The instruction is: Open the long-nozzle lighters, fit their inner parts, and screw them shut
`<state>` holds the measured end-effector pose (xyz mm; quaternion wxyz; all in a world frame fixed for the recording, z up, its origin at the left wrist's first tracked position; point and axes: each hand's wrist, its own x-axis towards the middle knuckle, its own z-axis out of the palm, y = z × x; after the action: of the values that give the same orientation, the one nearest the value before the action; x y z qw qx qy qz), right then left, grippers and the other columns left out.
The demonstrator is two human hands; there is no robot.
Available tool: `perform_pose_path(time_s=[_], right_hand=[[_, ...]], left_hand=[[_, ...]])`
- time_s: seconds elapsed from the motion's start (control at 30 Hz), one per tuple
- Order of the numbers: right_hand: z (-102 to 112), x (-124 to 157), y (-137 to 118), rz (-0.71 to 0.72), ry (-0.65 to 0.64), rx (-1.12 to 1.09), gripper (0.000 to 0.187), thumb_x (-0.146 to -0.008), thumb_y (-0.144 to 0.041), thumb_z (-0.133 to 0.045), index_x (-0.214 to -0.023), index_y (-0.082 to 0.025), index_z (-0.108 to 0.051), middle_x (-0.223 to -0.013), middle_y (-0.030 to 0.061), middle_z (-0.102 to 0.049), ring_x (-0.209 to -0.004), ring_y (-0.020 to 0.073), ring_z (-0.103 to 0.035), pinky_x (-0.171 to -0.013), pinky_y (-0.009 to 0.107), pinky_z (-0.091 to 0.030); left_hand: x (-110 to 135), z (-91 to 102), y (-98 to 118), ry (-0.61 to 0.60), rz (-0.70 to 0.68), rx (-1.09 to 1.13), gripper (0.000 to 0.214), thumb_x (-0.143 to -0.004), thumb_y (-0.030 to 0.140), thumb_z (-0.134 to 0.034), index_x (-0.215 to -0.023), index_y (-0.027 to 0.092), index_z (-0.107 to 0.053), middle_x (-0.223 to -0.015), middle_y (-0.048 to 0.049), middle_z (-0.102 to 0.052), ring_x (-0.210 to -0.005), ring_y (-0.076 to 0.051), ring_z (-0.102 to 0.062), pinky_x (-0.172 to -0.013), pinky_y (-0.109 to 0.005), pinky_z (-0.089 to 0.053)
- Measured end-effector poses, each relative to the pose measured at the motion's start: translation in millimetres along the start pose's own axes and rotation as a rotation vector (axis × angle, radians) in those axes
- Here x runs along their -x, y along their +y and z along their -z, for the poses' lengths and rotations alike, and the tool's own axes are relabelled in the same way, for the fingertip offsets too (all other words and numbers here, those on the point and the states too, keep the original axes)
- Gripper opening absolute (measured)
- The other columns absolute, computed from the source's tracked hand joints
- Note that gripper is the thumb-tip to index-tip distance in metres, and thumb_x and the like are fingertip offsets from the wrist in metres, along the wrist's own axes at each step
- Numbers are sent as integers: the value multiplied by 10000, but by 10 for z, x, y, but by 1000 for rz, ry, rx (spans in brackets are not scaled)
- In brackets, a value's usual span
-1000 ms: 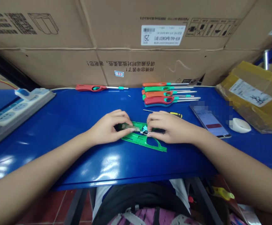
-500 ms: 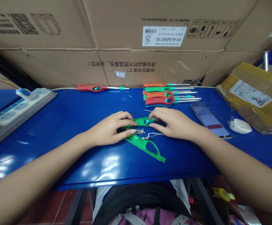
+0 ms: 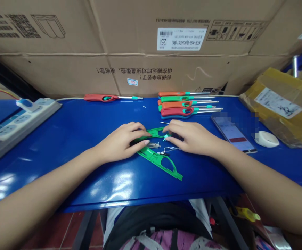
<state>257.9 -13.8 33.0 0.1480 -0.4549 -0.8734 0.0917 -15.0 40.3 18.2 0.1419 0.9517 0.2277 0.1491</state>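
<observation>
My left hand [image 3: 127, 141] grips the handle end of a green lighter shell half [image 3: 154, 132], its fingers covering that end. In my right hand [image 3: 191, 138], a small teal trigger [image 3: 165, 137] is pinched between thumb and fingers, just off the shell's open loop. A clear fuel tank [image 3: 154, 145] with a metal end lies by my left thumb. Thin white wires [image 3: 169, 148] run beneath my right hand. Nearest me lies the other green shell half [image 3: 157, 160], inner side up. A thin metal rod [image 3: 163, 122] shows behind my right fingertips.
Several assembled lighters [image 3: 178, 112] are lined up at the back, and a red lighter [image 3: 100, 98] lies left of them. A phone [image 3: 235, 135], a white mouse-like object [image 3: 267, 139] and a taped box [image 3: 283, 107] stand right. A power strip [image 3: 23, 119] is at left.
My right hand has drawn the teal trigger slightly toward me, off the shell's loop, and tilted it. My left hand stays on the shell half. The view has shifted slightly.
</observation>
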Motion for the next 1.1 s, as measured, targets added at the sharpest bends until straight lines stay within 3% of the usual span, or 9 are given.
perform_pose_path(time_s=[0.1,0.23,0.33,0.5,0.8,0.93,1.1], right_hand=[[113,43,20,9,-12,21,161,-996,-297,-533,-1041,-205,-656,-1029,43,-686,-835,171,-618,-697,294,-426],[249,106,90,25,-236,-49,94,-930,-286,-614,-913,-209,-664,-934,21,-675,-780,158,-588,-663,283,-403],[257,117,121,29,-314,-69,51,-899,-253,-634,-898,-205,-653,-887,16,-656,-752,154,-558,-655,277,-393],[173,78,92,15,-281,-70,74,-898,-168,-560,-843,-202,-595,-817,1,-622,-677,134,-507,-611,260,-351],[150,67,79,-6,-178,-47,16,-926,-215,-551,-916,-210,-562,-858,15,-646,-684,148,-521,-617,269,-350],[106,59,81,12,-172,-37,129,-937,-288,-603,-1036,-206,-591,-1008,42,-669,-815,177,-580,-681,285,-390],[62,32,48,-4,-134,56,78,-959,-231,-552,-917,-187,-602,-966,48,-645,-813,172,-581,-682,286,-390]], left_hand=[[12,28,45,19,14,-83,350,-1036,434,-495,-1223,215,-693,-1190,-102,-658,-1069,-251,-604,-937,-411,-461],[37,63,150,24,-96,-78,291,-975,454,-600,-1104,218,-711,-1110,-76,-685,-986,-231,-607,-875,-381,-444],[48,71,202,-26,-185,-72,266,-972,417,-613,-1126,220,-704,-1107,-66,-699,-966,-225,-610,-854,-370,-438],[47,52,171,-70,-192,-70,278,-999,401,-584,-1175,218,-696,-1161,-71,-712,-1010,-224,-630,-883,-366,-445],[41,26,113,-80,-150,-68,421,-935,533,-653,-1218,223,-683,-1212,-73,-699,-1072,-242,-639,-927,-375,-444],[44,24,125,-79,-195,-64,415,-895,530,-701,-1163,214,-698,-1139,-64,-716,-1029,-232,-645,-890,-355,-438],[46,19,126,-55,-179,-84,292,-931,464,-685,-1057,201,-707,-951,-27,-722,-910,-202,-644,-817,-332,-417]])
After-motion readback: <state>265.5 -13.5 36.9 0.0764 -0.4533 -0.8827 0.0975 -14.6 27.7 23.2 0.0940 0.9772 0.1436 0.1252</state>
